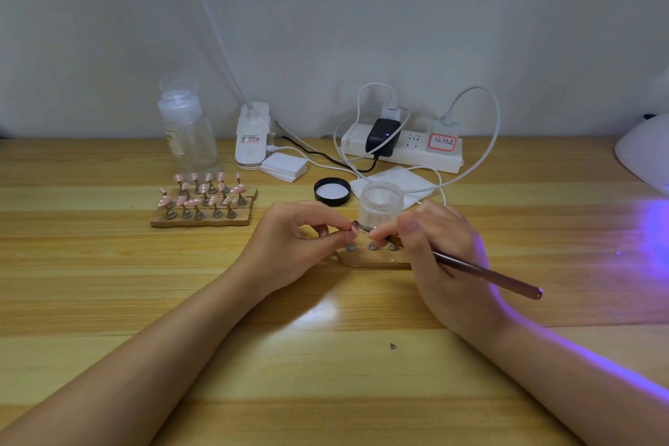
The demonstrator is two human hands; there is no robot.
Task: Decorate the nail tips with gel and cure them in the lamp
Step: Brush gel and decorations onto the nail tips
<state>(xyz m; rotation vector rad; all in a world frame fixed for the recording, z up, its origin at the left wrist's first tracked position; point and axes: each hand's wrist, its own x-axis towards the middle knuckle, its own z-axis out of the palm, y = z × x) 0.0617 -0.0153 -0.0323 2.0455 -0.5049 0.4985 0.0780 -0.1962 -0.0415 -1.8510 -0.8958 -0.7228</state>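
Note:
My left hand (300, 239) pinches a small nail tip on its stand (354, 226) above a wooden holder strip (373, 259) with metal studs. My right hand (434, 250) grips a brown nail brush (488, 275), whose tip touches that nail tip. An open frosted gel jar (382, 203) stands just behind the hands, its black lid (332, 191) lying to the left. Several pink nail tips on stands (204, 197) sit on wooden strips at the left. The white curing lamp (644, 156) is at the right edge, casting purple light on the table.
At the back stand a clear pump bottle (188, 134), a white clip lamp base (251, 138), a stack of white pads (284, 166), a white wipe (409, 181) and a power strip (405, 147) with plugged chargers and cables. The wooden table (325, 373) reaches the wall.

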